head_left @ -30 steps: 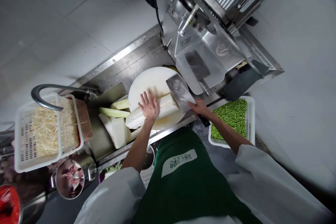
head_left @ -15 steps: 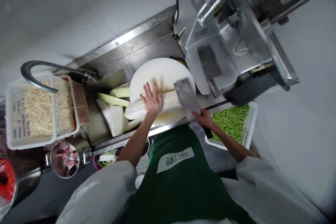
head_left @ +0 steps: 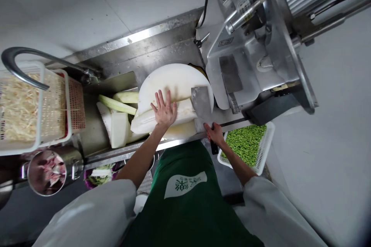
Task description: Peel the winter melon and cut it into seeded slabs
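A long, pale, peeled piece of what looks like winter melon lies across a round white cutting board. My left hand rests flat on it with the fingers spread. At its right end is the broad blade of a cleaver, its handle gripped in my right hand by the board's front right edge. Whether the blade has entered the flesh cannot be made out. Left of the board, pale green strips and a thick white block of similar flesh lie in the sink.
A metal slicing machine stands right of the board, with a second cleaver on it. Below is a white basket of chopped greens. At left are a faucet, a basket of pale shreds and a metal pot.
The cleaver has turned so that its blade points more directly away from me, at the melon's right end. My left hand keeps its place on the piece. My view has shifted slightly.
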Demonstrator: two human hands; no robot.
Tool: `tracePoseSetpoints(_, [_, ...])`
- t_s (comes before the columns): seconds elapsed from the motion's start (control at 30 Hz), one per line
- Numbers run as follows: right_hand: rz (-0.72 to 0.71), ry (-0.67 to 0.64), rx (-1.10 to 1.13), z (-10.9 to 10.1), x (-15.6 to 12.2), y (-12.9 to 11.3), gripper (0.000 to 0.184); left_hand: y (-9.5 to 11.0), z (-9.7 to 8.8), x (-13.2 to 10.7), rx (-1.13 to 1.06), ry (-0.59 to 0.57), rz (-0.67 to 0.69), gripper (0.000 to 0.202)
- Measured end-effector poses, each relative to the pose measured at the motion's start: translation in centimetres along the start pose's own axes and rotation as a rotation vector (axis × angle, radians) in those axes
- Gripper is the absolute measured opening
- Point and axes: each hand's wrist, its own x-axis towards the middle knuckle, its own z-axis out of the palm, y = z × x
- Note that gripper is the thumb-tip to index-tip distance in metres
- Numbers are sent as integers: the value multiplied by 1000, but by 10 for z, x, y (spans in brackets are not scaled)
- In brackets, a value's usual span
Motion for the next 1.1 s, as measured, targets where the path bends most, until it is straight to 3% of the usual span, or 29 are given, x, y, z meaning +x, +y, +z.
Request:
tracePoseSetpoints(0.2, [56, -62, -85, -38, 5, -8, 52, 6, -5, 0, 61, -31, -12, 70])
tracePoseSetpoints(0.4, [9, -110, -80, -33, 26, -29, 52, 10, -10, 1, 104, -71, -57, 70])
tracePoseSetpoints(0.6, [-12, -191, -275, -62, 34, -37, 52, 8, -10, 2, 105, -95, -40, 71])
tracePoseSetpoints(0.67, [-23, -212, -327, -62, 37, -45, 50, 11, -7, 4, 67, -90, -20, 70])
tracePoseSetpoints(0.77, [-94, -226, -353, -43, 46, -61, 48, 10, -9, 4, -33, -63, 27, 69])
tracePoseSetpoints(0.87, [-157, -232, -326, -24, 52, -71, 50, -14, -27, -11, -105, 11, 29, 65])
tracePoseSetpoints(1.0, [-165, -243, -298, -21, 52, -70, 55, -84, -60, -46, -191, 286, -367, 63])
tracePoseSetpoints(1.07, [-160, -259, -310, -29, 51, -65, 58, -114, -67, -57, -318, 269, -488, 67])
tracePoseSetpoints(1.1, [-173, -255, -323, -35, 50, -63, 60, -122, -67, -60, -379, 227, -488, 68])
